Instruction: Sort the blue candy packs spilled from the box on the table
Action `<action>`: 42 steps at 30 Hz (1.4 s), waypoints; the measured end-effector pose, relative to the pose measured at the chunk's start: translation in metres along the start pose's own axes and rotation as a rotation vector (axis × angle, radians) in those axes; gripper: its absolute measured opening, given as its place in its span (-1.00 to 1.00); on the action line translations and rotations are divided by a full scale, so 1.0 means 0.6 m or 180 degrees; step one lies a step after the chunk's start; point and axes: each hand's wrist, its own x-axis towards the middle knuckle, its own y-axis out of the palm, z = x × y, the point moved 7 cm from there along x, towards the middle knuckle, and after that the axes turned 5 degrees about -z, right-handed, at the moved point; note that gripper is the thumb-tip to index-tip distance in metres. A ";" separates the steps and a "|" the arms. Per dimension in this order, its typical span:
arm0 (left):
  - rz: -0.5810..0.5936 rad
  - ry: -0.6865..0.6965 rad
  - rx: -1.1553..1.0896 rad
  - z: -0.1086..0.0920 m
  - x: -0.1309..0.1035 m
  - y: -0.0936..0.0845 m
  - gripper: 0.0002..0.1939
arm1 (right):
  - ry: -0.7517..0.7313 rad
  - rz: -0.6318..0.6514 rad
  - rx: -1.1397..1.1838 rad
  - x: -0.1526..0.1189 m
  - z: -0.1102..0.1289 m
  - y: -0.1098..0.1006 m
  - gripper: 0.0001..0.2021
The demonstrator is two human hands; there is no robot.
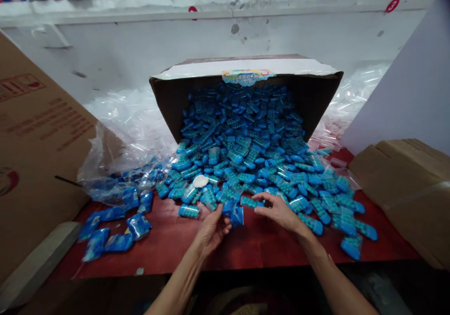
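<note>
A blue packet (235, 213) in clear wrap sits at the near edge of the pile on the red table (253, 244), pinched in the fingertips of the left hand (212, 229), whose fingers curl closed around its lower end. Just to the right, the right hand (279, 211) lies palm down with its fingers bent, the tips closing on a second blue strip (250, 202) that lies flat on the table; whether it is lifted cannot be told. Directly beyond both hands the heap of blue packets (246, 165) spreads across the table and crowds the space ahead, spilling out of a cardboard box (246, 78) tipped on its side with its opening toward the person. A white round piece (200, 181) lies among the packets to the left of the hands. Further left, sealed packets (116, 235) lie scattered near a crumpled clear plastic bag (116, 165), with a large brown carton (35, 155) standing at the table's left side. To the right sits another brown box (408, 188), and loose clear wrappers (355, 99) pile up against the white wall (140, 38) behind.
</note>
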 end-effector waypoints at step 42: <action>0.1490 -0.0149 0.0192 -0.059 -0.009 0.123 -0.76 | 0.0119 0.0569 0.2914 0.062 0.020 0.038 -0.45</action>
